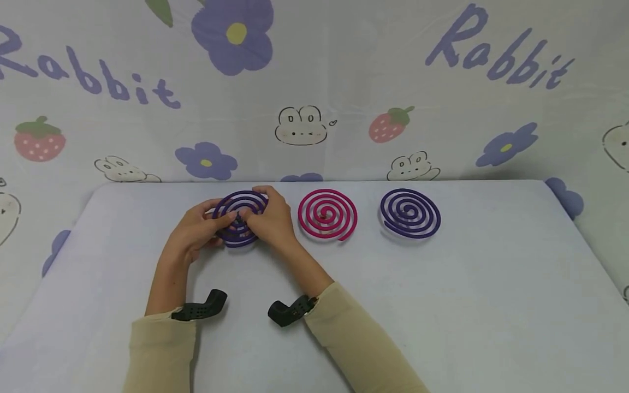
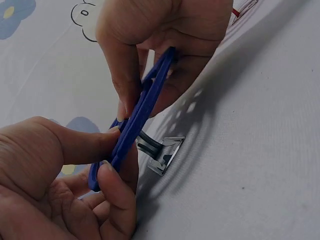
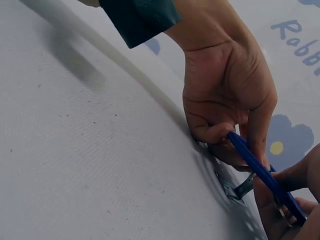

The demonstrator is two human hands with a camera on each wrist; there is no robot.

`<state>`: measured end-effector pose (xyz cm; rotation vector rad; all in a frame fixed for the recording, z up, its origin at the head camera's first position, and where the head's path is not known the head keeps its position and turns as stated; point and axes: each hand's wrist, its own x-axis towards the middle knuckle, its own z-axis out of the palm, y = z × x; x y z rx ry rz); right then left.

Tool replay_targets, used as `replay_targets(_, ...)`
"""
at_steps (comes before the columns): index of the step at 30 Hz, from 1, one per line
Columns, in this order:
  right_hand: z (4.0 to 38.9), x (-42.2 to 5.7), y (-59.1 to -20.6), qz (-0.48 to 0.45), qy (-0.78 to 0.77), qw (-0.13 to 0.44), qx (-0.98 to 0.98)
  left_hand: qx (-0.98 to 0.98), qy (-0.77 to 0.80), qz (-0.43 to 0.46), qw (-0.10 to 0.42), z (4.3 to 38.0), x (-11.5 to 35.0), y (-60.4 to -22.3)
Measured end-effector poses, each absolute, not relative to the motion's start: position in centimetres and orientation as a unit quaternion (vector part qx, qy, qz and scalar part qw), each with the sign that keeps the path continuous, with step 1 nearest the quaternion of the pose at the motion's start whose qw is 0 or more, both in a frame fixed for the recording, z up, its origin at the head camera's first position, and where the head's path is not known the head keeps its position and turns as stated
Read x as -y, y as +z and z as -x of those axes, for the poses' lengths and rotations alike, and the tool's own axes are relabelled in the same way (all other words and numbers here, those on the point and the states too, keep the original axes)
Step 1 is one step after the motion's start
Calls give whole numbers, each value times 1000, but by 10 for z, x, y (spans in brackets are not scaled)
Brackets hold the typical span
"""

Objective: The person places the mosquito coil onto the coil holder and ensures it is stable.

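At the left of the row, a dark blue mosquito coil [image 1: 239,245] is held up at a tilt between both hands. My left hand [image 1: 194,226] pinches its left edge between thumb and fingers. On its right side, my right hand [image 1: 275,218] grips it, thumb near the centre and fingers behind the far rim. In the left wrist view the coil [image 2: 134,131] shows edge-on, over a small metal coil stand [image 2: 153,149] on the white surface. The right wrist view shows the coil [image 3: 256,166] with the same stand [image 3: 244,188] below; the stand's tip is hidden.
A pink coil [image 1: 326,212] sits just right of my hands, raised above its shadow, and another dark blue coil [image 1: 409,212] lies farther right. Behind the white table [image 1: 472,305] hangs a printed cloth [image 1: 339,71]. Black wrist devices [image 1: 199,310] are on both wrists.
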<state>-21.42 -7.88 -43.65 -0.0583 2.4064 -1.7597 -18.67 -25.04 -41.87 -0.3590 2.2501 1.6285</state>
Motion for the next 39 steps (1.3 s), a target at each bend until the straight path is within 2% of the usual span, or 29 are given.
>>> replay_targets(3,214,79,-435,30,-581,72,-810,-789,576,129,171,187,251,-418)
replay_targets(10,215,74,-435,28,-577,95,-810,-801,566,114,157,185,249,-415)
replay_targets(22,215,73,-431,50,-538,55,-840,-824,533,129,144,182,244,-405)
replay_targets(39,216,71,-429,60,-522,56,-849,-826,528,116,160,184,244,-403)
